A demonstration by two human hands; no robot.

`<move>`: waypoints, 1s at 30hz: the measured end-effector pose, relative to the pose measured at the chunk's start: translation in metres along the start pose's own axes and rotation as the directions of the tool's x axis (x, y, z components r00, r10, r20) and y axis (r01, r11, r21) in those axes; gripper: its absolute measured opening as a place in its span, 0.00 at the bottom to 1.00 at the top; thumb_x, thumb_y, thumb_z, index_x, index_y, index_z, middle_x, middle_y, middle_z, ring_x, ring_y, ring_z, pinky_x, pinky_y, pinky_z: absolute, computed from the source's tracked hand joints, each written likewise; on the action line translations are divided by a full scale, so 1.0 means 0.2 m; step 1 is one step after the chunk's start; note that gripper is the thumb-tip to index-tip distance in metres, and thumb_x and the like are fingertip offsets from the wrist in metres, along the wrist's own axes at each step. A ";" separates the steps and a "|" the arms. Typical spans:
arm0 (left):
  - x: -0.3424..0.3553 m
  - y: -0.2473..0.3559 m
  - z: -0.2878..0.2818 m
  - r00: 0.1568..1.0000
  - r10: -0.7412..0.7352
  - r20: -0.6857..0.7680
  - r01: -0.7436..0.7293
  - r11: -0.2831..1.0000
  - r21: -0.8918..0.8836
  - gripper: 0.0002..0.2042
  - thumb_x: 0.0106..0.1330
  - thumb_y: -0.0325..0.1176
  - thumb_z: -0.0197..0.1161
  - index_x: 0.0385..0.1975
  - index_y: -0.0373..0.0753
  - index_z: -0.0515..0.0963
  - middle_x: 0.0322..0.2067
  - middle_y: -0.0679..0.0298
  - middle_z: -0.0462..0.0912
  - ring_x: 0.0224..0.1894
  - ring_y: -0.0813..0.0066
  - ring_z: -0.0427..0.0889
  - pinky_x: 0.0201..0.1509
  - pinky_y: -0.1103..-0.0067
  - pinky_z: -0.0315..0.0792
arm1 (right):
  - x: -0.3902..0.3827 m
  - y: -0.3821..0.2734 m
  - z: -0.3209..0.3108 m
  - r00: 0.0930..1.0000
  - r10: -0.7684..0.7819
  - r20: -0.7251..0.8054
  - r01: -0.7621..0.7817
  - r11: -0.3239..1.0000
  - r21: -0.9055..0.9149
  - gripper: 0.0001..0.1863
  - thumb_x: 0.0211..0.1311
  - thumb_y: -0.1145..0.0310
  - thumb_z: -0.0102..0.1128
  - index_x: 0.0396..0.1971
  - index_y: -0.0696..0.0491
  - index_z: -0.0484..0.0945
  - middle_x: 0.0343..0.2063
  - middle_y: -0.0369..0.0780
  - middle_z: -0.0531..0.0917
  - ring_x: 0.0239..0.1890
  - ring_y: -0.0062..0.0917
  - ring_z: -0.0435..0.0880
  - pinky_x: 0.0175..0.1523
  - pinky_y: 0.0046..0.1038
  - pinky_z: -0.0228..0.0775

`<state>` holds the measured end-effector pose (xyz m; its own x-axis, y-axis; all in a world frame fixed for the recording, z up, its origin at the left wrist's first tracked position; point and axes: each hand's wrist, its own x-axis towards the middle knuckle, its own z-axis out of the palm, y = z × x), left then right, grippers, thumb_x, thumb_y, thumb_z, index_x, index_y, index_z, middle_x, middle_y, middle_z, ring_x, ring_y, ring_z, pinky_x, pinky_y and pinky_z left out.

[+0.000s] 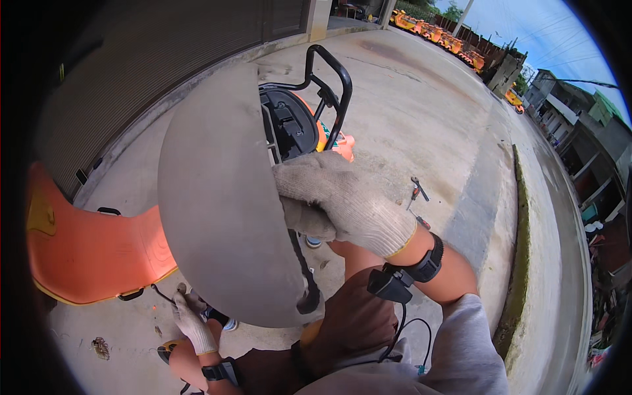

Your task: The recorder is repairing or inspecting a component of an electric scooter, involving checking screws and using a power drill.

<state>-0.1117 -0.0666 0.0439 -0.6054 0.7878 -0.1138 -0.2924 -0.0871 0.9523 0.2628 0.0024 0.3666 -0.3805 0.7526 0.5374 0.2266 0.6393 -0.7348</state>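
A large grey scooter seat [220,197] stands raised in front of me and hides part of the scooter. My right hand [349,204], in a knitted work glove, grips the edge of the seat with its fingers curled around it. Beyond the seat are a black under-seat compartment [293,122] and a black tubular grab rail [343,85]. At the lower left, my gloved left hand [192,326] is closed around a slim dark tool [163,295], whose exact kind I cannot make out. Close to that tool is the scooter's orange body panel [105,243].
Hand tools [417,191] lie on the concrete ground [408,118] to my right. A raised kerb [521,257] runs along the right side. A grey shutter [151,59] stands at the left, and several orange scooters [441,39] are parked far off.
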 end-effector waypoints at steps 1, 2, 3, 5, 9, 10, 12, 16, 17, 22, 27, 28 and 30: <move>-0.03 0.06 0.07 0.997 -0.047 -0.061 0.052 0.996 0.068 0.18 0.76 0.42 0.51 0.52 0.33 0.78 0.21 0.72 0.74 0.20 0.84 0.71 0.24 0.86 0.65 | 0.00 -0.04 -0.11 0.992 -0.119 -0.034 0.111 0.976 -0.187 0.11 0.61 0.64 0.57 0.28 0.58 0.78 0.22 0.38 0.78 0.22 0.24 0.77 0.29 0.24 0.69; -0.06 0.11 0.13 1.000 -0.007 0.013 0.006 0.997 0.082 0.18 0.76 0.42 0.51 0.50 0.34 0.79 0.17 0.76 0.70 0.17 0.87 0.66 0.21 0.87 0.61 | -0.02 -0.08 -0.21 0.998 0.035 -0.048 -0.041 0.993 -0.111 0.11 0.61 0.64 0.58 0.28 0.58 0.78 0.21 0.38 0.78 0.21 0.23 0.76 0.28 0.24 0.68; -0.09 0.15 0.16 0.999 -0.049 0.012 0.048 0.995 0.090 0.17 0.76 0.42 0.51 0.50 0.35 0.79 0.19 0.74 0.72 0.17 0.86 0.68 0.20 0.87 0.62 | -0.05 -0.12 -0.30 0.968 0.247 -0.048 -0.245 0.968 0.049 0.11 0.61 0.64 0.58 0.27 0.57 0.78 0.21 0.37 0.77 0.21 0.23 0.75 0.27 0.24 0.67; -0.11 0.20 0.23 0.998 -0.064 -0.023 0.066 0.993 0.101 0.17 0.76 0.42 0.51 0.50 0.35 0.79 0.18 0.74 0.72 0.17 0.86 0.67 0.20 0.87 0.62 | -0.14 -0.14 -0.42 0.879 0.475 -0.049 -0.465 0.875 0.136 0.12 0.62 0.63 0.59 0.27 0.57 0.78 0.20 0.37 0.76 0.19 0.21 0.74 0.25 0.24 0.65; -0.12 0.19 0.25 0.994 -0.100 0.048 0.095 0.990 0.102 0.17 0.76 0.41 0.51 0.51 0.35 0.79 0.18 0.74 0.72 0.16 0.86 0.67 0.19 0.87 0.62 | -0.42 -0.01 -0.64 0.725 0.687 -0.048 -0.684 0.727 0.068 0.12 0.62 0.62 0.60 0.26 0.56 0.78 0.17 0.35 0.74 0.16 0.19 0.71 0.22 0.24 0.62; -0.11 0.18 0.25 0.993 -0.099 0.071 0.094 0.993 0.069 0.17 0.76 0.41 0.50 0.51 0.35 0.78 0.18 0.73 0.72 0.16 0.86 0.67 0.19 0.87 0.62 | -0.49 0.05 -0.70 0.686 0.727 -0.042 -0.725 0.687 0.049 0.12 0.62 0.62 0.60 0.26 0.56 0.78 0.17 0.34 0.74 0.16 0.19 0.70 0.21 0.24 0.61; -0.11 0.17 0.24 0.993 -0.112 0.036 0.109 0.991 0.081 0.17 0.77 0.41 0.50 0.51 0.35 0.78 0.18 0.73 0.72 0.16 0.86 0.67 0.19 0.86 0.63 | -0.64 0.19 -0.77 0.641 0.765 -0.070 -0.766 0.631 -0.120 0.12 0.62 0.62 0.60 0.26 0.55 0.78 0.15 0.34 0.73 0.14 0.17 0.69 0.19 0.23 0.59; -0.09 0.14 0.25 0.995 -0.087 0.041 0.080 0.986 0.146 0.18 0.77 0.42 0.51 0.51 0.34 0.78 0.19 0.72 0.73 0.17 0.85 0.69 0.20 0.85 0.65 | -0.96 0.56 -0.77 0.332 0.943 0.010 -0.939 0.329 0.100 0.13 0.62 0.61 0.60 0.25 0.55 0.78 0.14 0.34 0.72 0.13 0.18 0.68 0.17 0.25 0.56; -0.09 0.13 0.25 0.993 -0.112 0.039 0.105 0.983 0.152 0.18 0.77 0.42 0.51 0.51 0.34 0.78 0.20 0.71 0.74 0.17 0.84 0.69 0.20 0.85 0.65 | -1.06 0.68 -0.75 0.286 0.957 -0.048 -0.952 0.290 0.094 0.16 0.64 0.60 0.58 0.24 0.57 0.78 0.12 0.32 0.70 0.10 0.14 0.63 0.14 0.22 0.48; -0.11 0.10 0.22 0.994 -0.101 -0.038 0.106 0.979 0.171 0.15 0.76 0.40 0.53 0.48 0.35 0.79 0.21 0.70 0.75 0.18 0.84 0.70 0.22 0.86 0.67 | -1.57 1.29 -0.71 -0.002 0.987 -0.161 -0.909 0.065 0.412 0.14 0.62 0.62 0.51 0.16 0.47 0.72 0.09 0.31 0.65 0.08 0.17 0.56 0.16 0.25 0.43; -0.09 0.03 0.32 0.981 -0.186 -0.050 0.191 0.973 0.131 0.12 0.75 0.39 0.56 0.44 0.36 0.80 0.19 0.71 0.75 0.16 0.85 0.69 0.19 0.87 0.64 | -1.97 1.78 -0.55 -0.284 0.935 -0.211 -0.747 -0.078 0.660 0.16 0.63 0.57 0.53 0.16 0.44 0.71 0.08 0.32 0.66 0.06 0.24 0.59 0.15 0.30 0.50; -0.09 0.03 0.35 0.976 -0.215 0.042 0.202 0.957 0.207 0.12 0.75 0.39 0.56 0.43 0.37 0.80 0.18 0.72 0.74 0.15 0.85 0.68 0.18 0.87 0.63 | -2.00 1.84 -0.52 -0.251 0.952 -0.173 -0.689 -0.050 0.723 0.17 0.65 0.56 0.52 0.16 0.44 0.70 0.07 0.32 0.65 0.06 0.23 0.58 0.14 0.28 0.49; -0.09 0.02 0.41 0.958 -0.285 0.031 0.259 0.907 0.331 0.15 0.76 0.41 0.54 0.43 0.35 0.81 0.16 0.72 0.72 0.14 0.85 0.66 0.18 0.85 0.60 | -1.92 1.98 -0.45 -0.167 0.964 -0.205 -0.547 0.083 0.833 0.17 0.66 0.57 0.50 0.17 0.45 0.71 0.07 0.31 0.65 0.05 0.21 0.58 0.13 0.26 0.49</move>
<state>-0.0414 -0.0312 0.0738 -0.4734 0.7986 -0.3716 -0.1772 0.3268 0.9283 0.5798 -0.0197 -0.0941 0.4663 0.5231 -0.7134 -0.5200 -0.4903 -0.6994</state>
